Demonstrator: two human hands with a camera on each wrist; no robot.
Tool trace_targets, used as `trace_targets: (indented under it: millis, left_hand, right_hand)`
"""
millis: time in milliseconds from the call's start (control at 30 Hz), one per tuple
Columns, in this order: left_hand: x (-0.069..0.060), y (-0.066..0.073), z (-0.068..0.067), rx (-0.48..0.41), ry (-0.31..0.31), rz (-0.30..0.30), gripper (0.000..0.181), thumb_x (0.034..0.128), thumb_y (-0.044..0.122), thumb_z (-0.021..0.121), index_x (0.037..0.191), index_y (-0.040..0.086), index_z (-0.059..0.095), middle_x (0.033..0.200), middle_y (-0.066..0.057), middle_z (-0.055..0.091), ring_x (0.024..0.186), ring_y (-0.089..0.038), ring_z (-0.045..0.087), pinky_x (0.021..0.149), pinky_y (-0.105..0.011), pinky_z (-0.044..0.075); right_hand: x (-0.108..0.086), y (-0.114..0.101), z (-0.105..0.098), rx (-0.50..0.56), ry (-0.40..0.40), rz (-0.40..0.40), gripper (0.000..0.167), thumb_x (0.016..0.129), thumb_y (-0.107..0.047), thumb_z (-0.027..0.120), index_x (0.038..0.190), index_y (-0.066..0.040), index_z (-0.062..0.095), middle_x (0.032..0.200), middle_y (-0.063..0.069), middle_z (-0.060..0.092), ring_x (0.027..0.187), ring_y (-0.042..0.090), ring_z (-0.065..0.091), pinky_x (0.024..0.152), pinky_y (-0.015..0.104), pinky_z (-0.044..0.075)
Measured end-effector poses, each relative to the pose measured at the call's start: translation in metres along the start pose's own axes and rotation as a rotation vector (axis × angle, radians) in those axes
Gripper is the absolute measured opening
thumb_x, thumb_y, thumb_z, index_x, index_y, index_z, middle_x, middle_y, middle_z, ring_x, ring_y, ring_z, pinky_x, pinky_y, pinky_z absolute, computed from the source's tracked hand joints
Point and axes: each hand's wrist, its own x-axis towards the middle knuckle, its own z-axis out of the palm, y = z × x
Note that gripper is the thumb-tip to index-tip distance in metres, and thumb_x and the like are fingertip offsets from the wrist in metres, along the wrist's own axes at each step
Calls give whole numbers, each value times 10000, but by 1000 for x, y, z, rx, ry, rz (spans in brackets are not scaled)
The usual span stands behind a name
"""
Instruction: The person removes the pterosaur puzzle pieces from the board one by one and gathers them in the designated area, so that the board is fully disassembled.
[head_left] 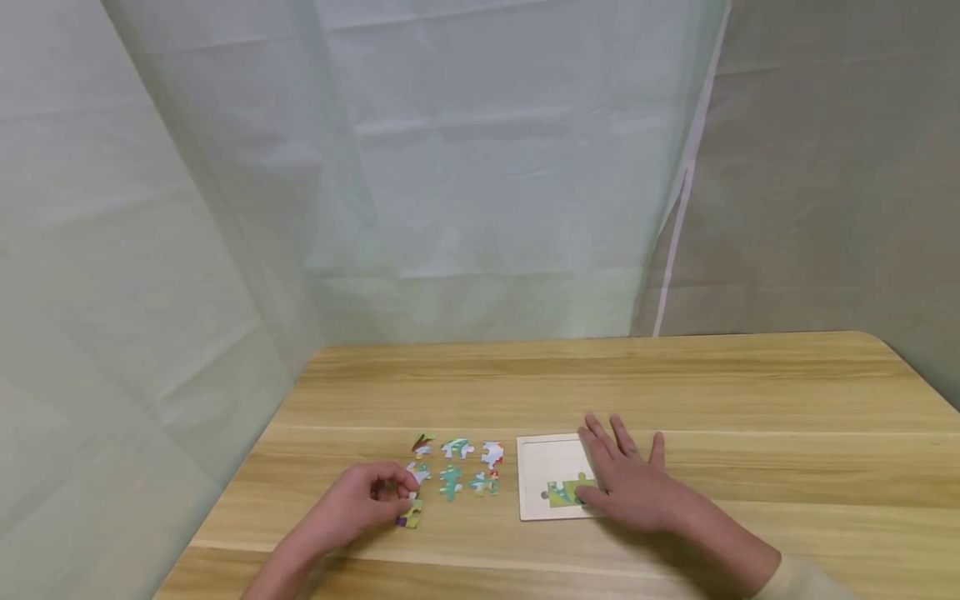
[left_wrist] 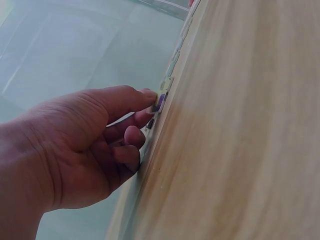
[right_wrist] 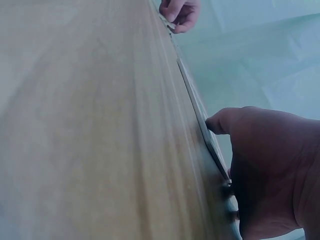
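Note:
My left hand [head_left: 365, 502] has its thumb and curled fingers at a green and purple jigsaw piece [head_left: 409, 518] at the left end of the loose pieces. In the left wrist view the thumb and forefinger of the left hand [left_wrist: 95, 140] pinch this piece [left_wrist: 161, 100] close to the tabletop. My right hand [head_left: 637, 487] lies with spread fingers over the right side of a pale puzzle tray [head_left: 551, 460]. Its thumb touches the joined green pieces [head_left: 558, 495] in the tray's lower part. The right hand covers the tray's right edge.
Several loose jigsaw pieces, among them a teal one [head_left: 451, 483] and a white and red one [head_left: 492, 453], lie in rows between the left hand and the tray. The wooden table [head_left: 480, 383] ends at a pale hanging sheet [head_left: 480, 208] behind.

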Motion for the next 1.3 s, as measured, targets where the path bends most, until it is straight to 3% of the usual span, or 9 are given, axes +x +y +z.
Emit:
trace_targets:
  millis: [333, 500, 933, 1100, 1300]
  left_hand:
    - [3, 9, 9, 0, 61, -25, 114, 930, 203, 737, 1023, 139, 720, 892, 29, 660, 681, -108, 545, 549, -239, 455]
    - [11, 25, 23, 12, 58, 44, 99, 948, 212, 723, 1005, 131, 728, 889, 36, 649, 678, -94, 530, 536, -228, 442]
    - [40, 58, 66, -18, -2, 176, 91, 939, 110, 706, 1022, 136, 733, 848, 83, 609, 637, -48, 509, 570, -205, 436]
    - [51, 68, 81, 8, -15, 206, 105, 923, 97, 714, 1019, 137, 727, 837, 111, 603, 659, -36, 518, 606, -208, 450]
    - [64, 81, 95, -30, -77, 216, 114, 919, 84, 716, 1027, 122, 722, 821, 110, 607, 637, -23, 513, 603, -198, 449]
  right_hand:
    - [-1, -3, 2, -6, 15, 7, 862, 989, -541, 552, 1592, -21, 222, 1677, 137, 97, 1516, 424, 2, 996, 820, -102]
    - [0, -3, 2, -16, 18, 15, 862, 987, -540, 557, 1591, -22, 226, 1677, 133, 105, 1517, 421, 8, 998, 823, -91]
    - [1, -2, 4, -19, 25, 13, 865, 985, -548, 552, 1593, -29, 224, 1678, 132, 94, 1516, 422, 4, 995, 823, -98]
    - [2, -3, 4, -19, 32, 15, 856, 985, -533, 562, 1589, -21, 235, 1675, 138, 109, 1516, 424, 11, 996, 825, -92]
    - [3, -3, 4, -21, 39, 16, 852, 983, -528, 569, 1585, -19, 245, 1673, 144, 121, 1513, 435, 23, 994, 830, -78]
